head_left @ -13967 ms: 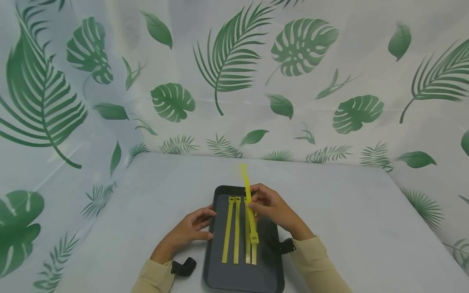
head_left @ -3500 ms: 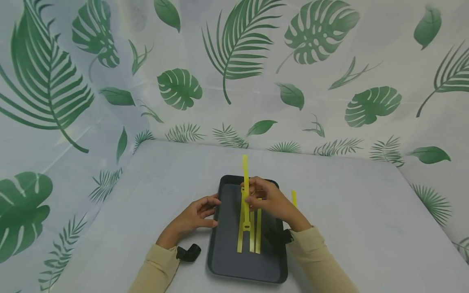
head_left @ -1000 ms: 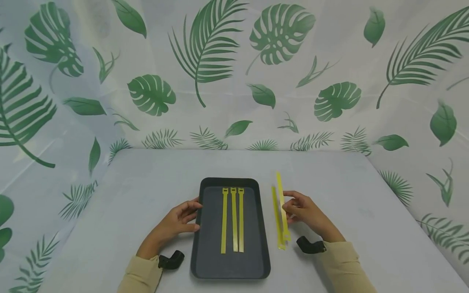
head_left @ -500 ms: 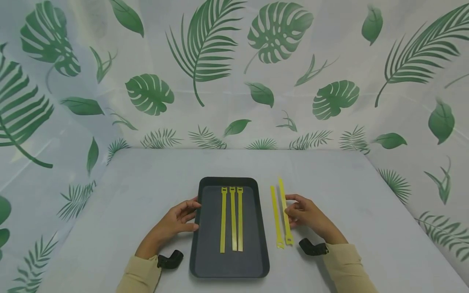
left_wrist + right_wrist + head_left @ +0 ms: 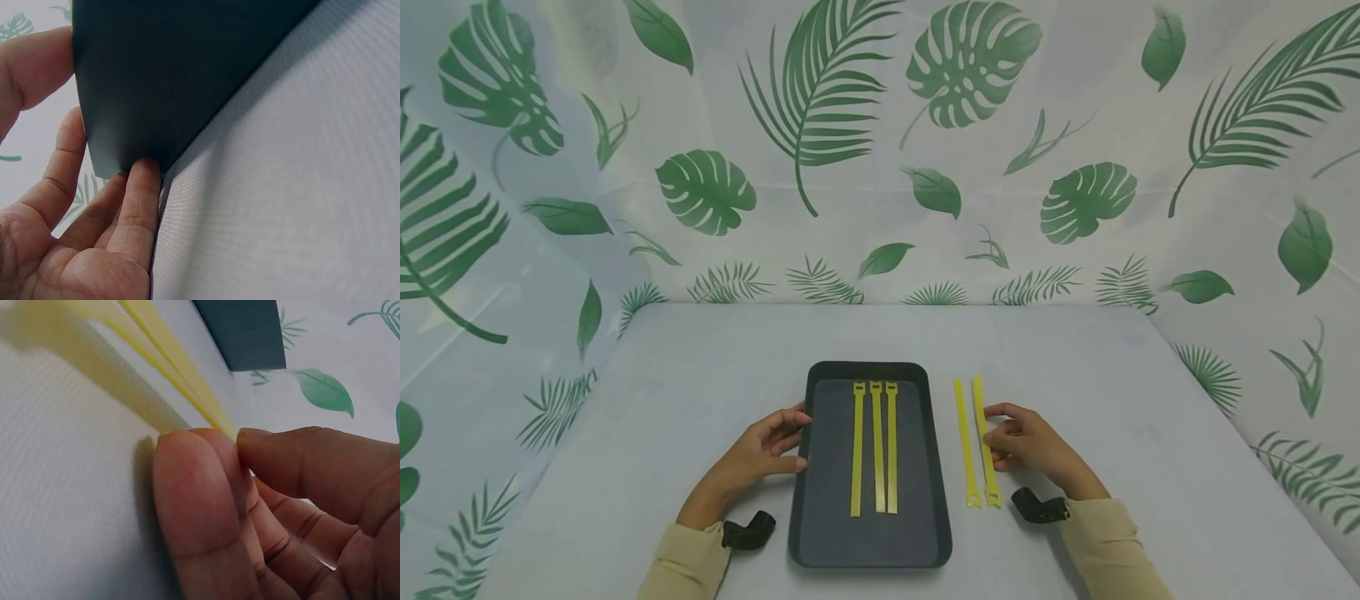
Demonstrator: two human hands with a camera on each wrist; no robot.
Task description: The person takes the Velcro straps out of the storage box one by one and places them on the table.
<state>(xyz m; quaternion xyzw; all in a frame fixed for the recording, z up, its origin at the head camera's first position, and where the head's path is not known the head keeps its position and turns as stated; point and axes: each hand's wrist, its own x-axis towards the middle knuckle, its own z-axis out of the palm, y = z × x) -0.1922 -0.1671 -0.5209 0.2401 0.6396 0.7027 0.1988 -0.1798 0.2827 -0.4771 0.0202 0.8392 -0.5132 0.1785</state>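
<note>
My right hand [image 5: 1028,443] pinches a yellow hook-and-loop cable tie [image 5: 985,458] between thumb and fingers, low over the white table. Just left of it another yellow cable tie [image 5: 966,442] lies on the table, slotted head toward me. Three more yellow cable ties [image 5: 877,450] lie side by side in the dark grey tray [image 5: 868,550], their heads at the far end. Against the tray's left side rests my left hand [image 5: 763,450]. The left wrist view shows its fingertips [image 5: 144,178] touching the outer wall, fairly straight. In the right wrist view the pinched strip [image 5: 181,369] runs from the fingertips.
The table [image 5: 737,350] is covered in white and backed by a white curtain [image 5: 850,250] with green leaf prints. Black wrist mounts [image 5: 748,531] sit at both cuffs. The tray stands between the two hands.
The right hand has carried a cable tie out of the tray to the right and lowered it beside the other on the table. The left hand stays at the tray.
</note>
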